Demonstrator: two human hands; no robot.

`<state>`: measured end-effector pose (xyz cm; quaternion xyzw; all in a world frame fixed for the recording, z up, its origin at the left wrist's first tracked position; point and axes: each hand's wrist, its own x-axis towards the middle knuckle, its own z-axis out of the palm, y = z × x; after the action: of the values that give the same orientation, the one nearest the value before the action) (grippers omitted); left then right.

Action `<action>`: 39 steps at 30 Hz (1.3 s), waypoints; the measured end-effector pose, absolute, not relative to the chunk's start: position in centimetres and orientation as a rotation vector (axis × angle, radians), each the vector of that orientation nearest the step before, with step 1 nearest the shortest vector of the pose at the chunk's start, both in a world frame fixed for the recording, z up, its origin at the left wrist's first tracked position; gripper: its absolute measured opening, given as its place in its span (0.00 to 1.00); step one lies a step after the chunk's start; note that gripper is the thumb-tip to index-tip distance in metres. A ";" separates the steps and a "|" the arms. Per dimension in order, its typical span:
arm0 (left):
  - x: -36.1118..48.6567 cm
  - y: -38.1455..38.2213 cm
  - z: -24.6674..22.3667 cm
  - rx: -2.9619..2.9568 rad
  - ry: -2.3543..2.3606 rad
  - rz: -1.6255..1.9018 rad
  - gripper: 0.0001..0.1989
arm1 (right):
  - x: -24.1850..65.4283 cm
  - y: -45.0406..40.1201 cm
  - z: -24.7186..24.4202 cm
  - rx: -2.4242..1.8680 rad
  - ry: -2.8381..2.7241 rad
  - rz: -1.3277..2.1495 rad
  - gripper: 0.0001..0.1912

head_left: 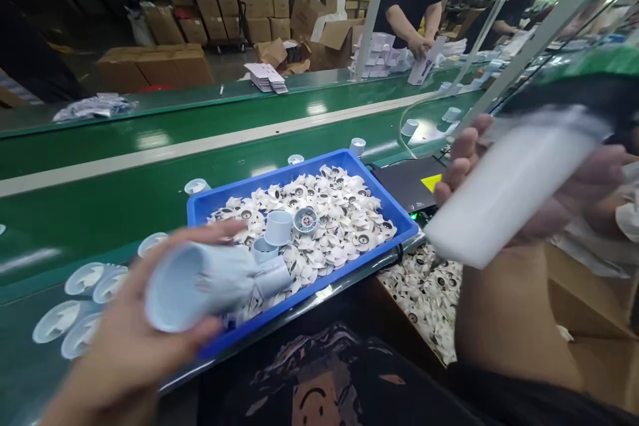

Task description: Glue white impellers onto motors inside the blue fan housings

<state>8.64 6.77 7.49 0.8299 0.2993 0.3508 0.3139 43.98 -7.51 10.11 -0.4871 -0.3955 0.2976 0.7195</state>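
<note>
On the left, my left hand point(114, 346) is closed around a light-blue plastic cylinder point(174, 289). Its wide round mouth faces me, and its far end is blurred over the blue tray point(394, 236). Several white fan impellers with dark hubs point(344, 213) fill that tray. Lying on them are a pale-blue ring point(278, 228) and a round blue housing with a motor inside point(305, 220). At the right, my right hand point(544, 213) grips a whitish, smooth cylinder point(514, 186), smeared by motion. What this cylinder is exactly I cannot make out.
Several light-blue housings point(60, 321) stand left on the green conveyor belt point(224, 166). A cardboard box of impellers point(424, 293) sits below the tray, near a black device point(407, 183). Across the belt a person point(414, 6) handles a white printed carton point(426, 61).
</note>
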 end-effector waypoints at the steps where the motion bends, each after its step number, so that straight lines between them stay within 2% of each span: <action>1: 9.7 5.0 7.1 2.217 0.673 0.850 0.18 | 42.1 -6.5 10.9 -1.010 -0.896 0.760 0.35; 4: 13.4 2.0 6.3 2.348 0.531 0.673 0.26 | 36.7 -3.4 12.2 -0.756 -0.924 1.000 0.32; 10: 15.7 2.0 6.4 2.336 0.442 0.669 0.13 | 32.1 -2.0 12.8 -0.701 -0.952 0.984 0.21; 17: 15.9 1.2 6.9 2.261 0.520 0.573 0.14 | 31.7 -2.8 14.5 -0.904 -0.998 0.917 0.39; 19: 15.7 1.6 6.7 2.233 0.595 0.452 0.23 | 32.2 -2.9 14.8 -0.951 -0.915 0.894 0.41; 21: 14.7 2.3 6.3 2.219 0.710 0.348 0.36 | 33.6 -3.1 14.3 -1.032 -0.866 0.825 0.40; 23: 13.0 3.1 5.8 2.191 0.854 0.344 0.42 | 36.2 -3.7 12.9 -1.164 -0.854 0.668 0.39; 28: 7.7 3.8 4.9 1.969 1.276 0.535 0.36 | 42.1 -5.8 7.4 -1.464 -0.815 0.203 0.42; 31: 6.6 3.7 4.5 1.904 1.360 0.578 0.33 | 42.3 -5.7 5.5 -1.656 -1.091 -0.073 0.36; 33: 6.9 3.7 4.1 1.890 1.315 0.616 0.29 | 41.6 -3.8 5.0 -1.912 -1.452 -0.120 0.25; 35: 7.6 3.5 3.8 1.867 1.248 0.646 0.28 | 41.2 -0.4 4.9 -2.120 -1.749 -0.064 0.15; 39: 8.3 3.1 3.5 1.825 1.187 0.644 0.30 | 42.2 8.0 4.5 -2.348 -2.007 0.248 0.11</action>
<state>8.30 3.06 3.51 0.7287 0.4740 0.2571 0.4222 42.18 8.01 4.49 -0.7576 -0.6474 0.0800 0.0213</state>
